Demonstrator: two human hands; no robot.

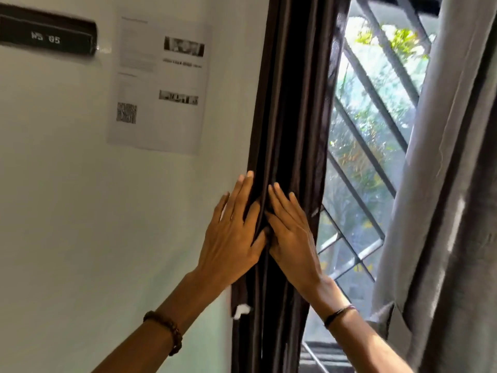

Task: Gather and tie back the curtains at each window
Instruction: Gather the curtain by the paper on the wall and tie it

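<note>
Left hand (234, 232) and right hand (293, 232) pressing flat-fingered on dark curtain (290, 103) left of window (363, 130) | I'm judging it soft, slippery; encircle the bunch.

Dark brown curtain (290, 109) bunched in vertical folds beside window's left edge, grey curtain (451, 184) hanging right

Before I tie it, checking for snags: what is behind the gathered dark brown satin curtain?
Right of the curtain show dark diagonal metal window bars and greenery; left of it, white wall. Directly behind its folds, everything is covered.
</note>
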